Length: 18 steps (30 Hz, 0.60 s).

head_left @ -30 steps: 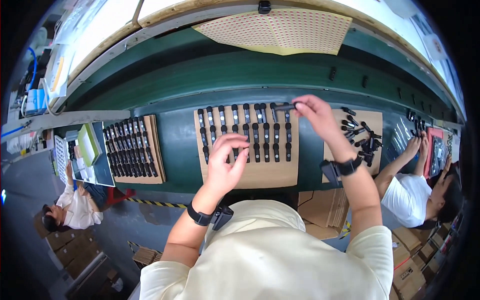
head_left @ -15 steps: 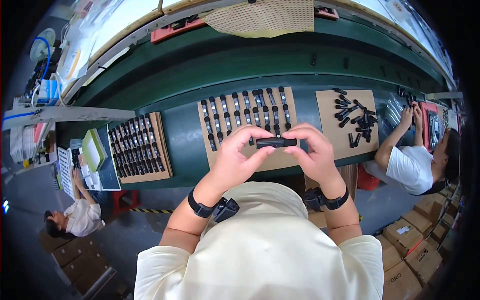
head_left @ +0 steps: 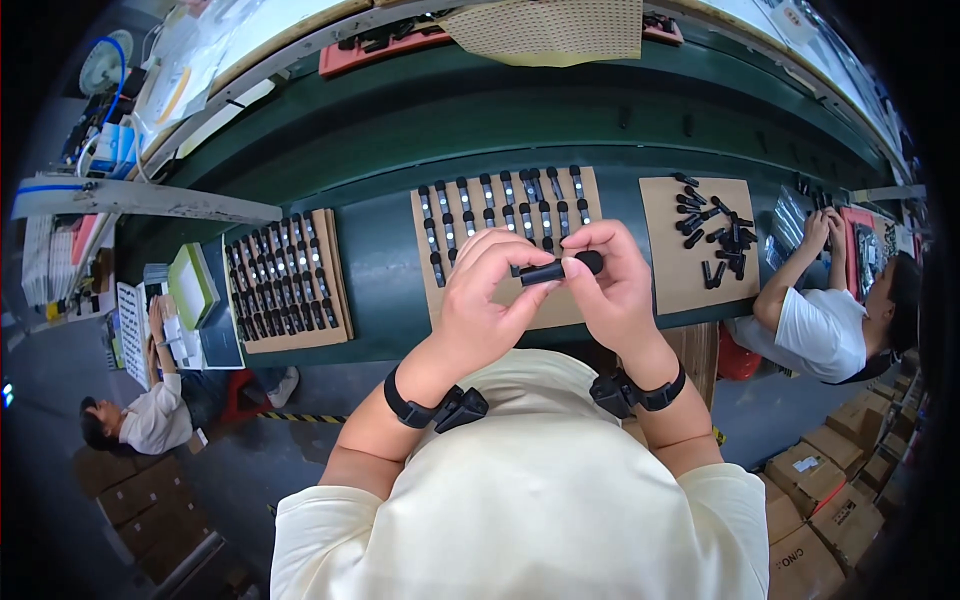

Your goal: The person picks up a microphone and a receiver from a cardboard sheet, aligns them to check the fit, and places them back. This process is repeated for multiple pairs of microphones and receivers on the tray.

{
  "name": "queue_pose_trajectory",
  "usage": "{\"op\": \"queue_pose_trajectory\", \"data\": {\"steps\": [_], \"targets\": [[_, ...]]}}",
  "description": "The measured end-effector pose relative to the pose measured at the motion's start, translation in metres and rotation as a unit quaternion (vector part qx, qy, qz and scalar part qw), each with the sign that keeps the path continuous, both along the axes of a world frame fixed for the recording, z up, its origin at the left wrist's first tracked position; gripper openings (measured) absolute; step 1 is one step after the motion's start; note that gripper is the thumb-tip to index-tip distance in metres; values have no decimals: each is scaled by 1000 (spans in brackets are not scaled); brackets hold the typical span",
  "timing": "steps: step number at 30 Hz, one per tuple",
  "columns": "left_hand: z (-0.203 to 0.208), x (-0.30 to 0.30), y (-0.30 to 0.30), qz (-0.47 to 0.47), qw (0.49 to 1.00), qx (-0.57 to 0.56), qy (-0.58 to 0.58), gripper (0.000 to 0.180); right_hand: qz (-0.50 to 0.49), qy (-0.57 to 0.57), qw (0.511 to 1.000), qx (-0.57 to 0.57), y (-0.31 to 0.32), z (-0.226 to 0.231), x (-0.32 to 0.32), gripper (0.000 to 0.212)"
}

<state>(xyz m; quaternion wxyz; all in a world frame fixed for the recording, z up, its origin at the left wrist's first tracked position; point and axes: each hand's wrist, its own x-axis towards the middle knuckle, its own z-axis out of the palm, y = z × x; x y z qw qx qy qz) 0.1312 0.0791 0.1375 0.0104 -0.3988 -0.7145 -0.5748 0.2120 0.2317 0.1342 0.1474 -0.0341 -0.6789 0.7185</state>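
Observation:
A small black clip-on microphone (head_left: 541,273) with a round foam tip is held between my two hands, just above the bench. Thumb and fingers of my left hand (head_left: 480,290) pinch its body. My right hand (head_left: 618,285) grips the foam end, with the thumb against the joint. Beyond them lies a cardboard sheet (head_left: 565,316) carrying rows of similar microphones (head_left: 465,198), the nearest partly hidden by my hands. On another cardboard sheet (head_left: 668,285) to the right, more microphones (head_left: 738,238) lie in a loose heap.
At left, a cardboard stack (head_left: 345,300) bears tight rows of microphones. A yellow-green box (head_left: 192,287) stands past it. A co-worker (head_left: 825,325) works at the far right, another (head_left: 155,415) at the far left. A shelf with a pink tray (head_left: 385,52) runs along the back.
The microphone has tilted, its foam end now raised toward the upper right. My right hand has shifted its grip upward around the foam. The whole view has shifted slightly.

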Motion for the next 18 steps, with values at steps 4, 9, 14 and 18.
{"op": "queue_pose_trajectory", "data": {"steps": [4, 9, 14, 18], "targets": [[-1, 1, -3, 3, 1000, -1, -6, 25, -6, 9, 1000, 22, -3, -2, -1, 17], [-1, 0, -5, 9, 1000, -4, -4, 26, 4, -8, 1000, -8, -3, -5, -1, 17], [4, -1, -6, 2, 999, -7, -36, 27, 84, -42, 978, -184, -2, -18, -11, 21], [6, -4, -5, -10, 1000, -13, -18, 27, 148, -79, 945, -281, 3, -30, -10, 23]]}}
